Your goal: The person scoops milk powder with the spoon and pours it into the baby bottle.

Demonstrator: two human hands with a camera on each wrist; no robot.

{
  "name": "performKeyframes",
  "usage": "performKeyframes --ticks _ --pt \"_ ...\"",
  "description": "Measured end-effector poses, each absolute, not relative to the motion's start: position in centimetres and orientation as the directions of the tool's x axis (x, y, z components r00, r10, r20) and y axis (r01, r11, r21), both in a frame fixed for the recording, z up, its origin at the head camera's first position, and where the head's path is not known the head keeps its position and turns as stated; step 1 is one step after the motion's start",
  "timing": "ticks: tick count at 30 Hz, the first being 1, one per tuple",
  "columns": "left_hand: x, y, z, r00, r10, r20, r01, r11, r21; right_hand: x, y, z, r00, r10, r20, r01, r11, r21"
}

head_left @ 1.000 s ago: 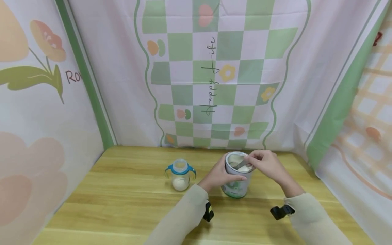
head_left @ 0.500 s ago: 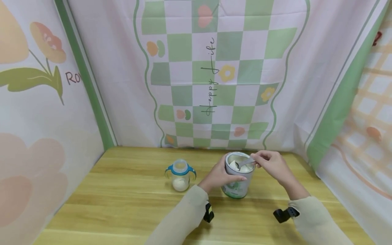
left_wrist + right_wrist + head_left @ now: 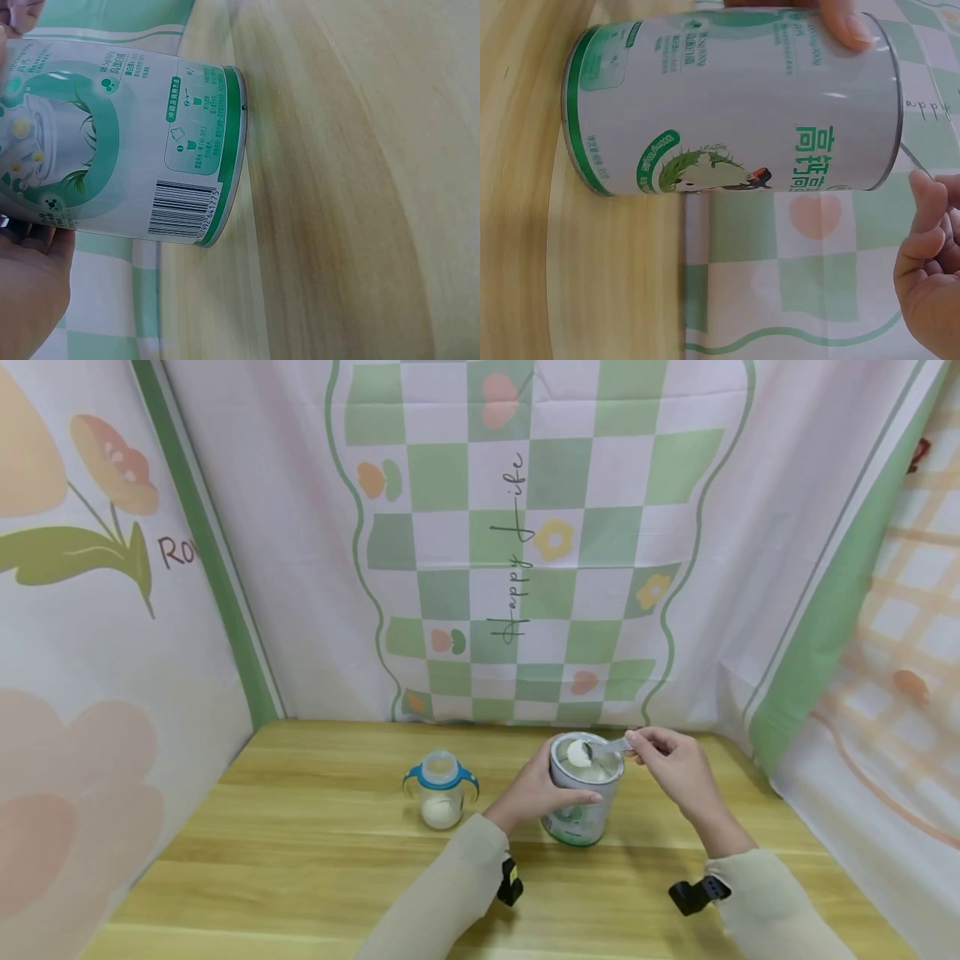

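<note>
A white and green milk powder can [image 3: 576, 817] stands uncovered on the table, with pale powder inside. My left hand [image 3: 534, 792] grips its left side, thumb across the front. In the left wrist view the can [image 3: 127, 142] shows its barcode near the base. My right hand [image 3: 678, 772] pinches the grey handle of a spoon [image 3: 617, 746] just right of the rim. A rounded heap of powder [image 3: 579, 752] sits on the spoon's bowl, over the can's mouth. In the right wrist view, my right hand's [image 3: 930, 270] fingertips hold the thin handle.
A baby bottle [image 3: 441, 795] with a blue two-handled collar stands to the left of the can, uncapped, with powder in it. The wooden table [image 3: 322, 860] ends at a printed cloth backdrop [image 3: 435, 593]. Cloth also hangs on both sides.
The spoon has come up from inside the can and now carries a heap of powder. My right hand has shifted slightly right; my left hand and the can have stayed put.
</note>
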State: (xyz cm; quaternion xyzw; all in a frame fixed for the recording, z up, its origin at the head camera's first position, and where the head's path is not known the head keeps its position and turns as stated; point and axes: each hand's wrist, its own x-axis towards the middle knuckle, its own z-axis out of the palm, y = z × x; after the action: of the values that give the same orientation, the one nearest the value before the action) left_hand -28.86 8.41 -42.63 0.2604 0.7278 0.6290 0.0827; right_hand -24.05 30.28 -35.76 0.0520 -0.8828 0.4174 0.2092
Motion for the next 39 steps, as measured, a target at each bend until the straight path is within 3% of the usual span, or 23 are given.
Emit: performKeyframes --ticks 15,24,39 --pt "-28.88 8.36 -42.58 -0.864 0.465 0.191 0.28 0.129 0.951 -24.18 30.28 -36.02 -0.896 0.111 0.43 -0.257 0.661 -0.705" --pt "-29.0 8.31 -42.38 -0.84 0.489 0.234 0.324 0.106 0.94 -24.62 30.27 -36.28 -0.904 0.122 0.409 -0.238 0.653 -0.72" --pt "-28.91 7.9 -41.93 -0.857 0.481 0.184 0.291 0.157 0.944 -24.74 30.77 -36.0 -0.922 0.122 0.368 -0.24 0.566 -0.788"
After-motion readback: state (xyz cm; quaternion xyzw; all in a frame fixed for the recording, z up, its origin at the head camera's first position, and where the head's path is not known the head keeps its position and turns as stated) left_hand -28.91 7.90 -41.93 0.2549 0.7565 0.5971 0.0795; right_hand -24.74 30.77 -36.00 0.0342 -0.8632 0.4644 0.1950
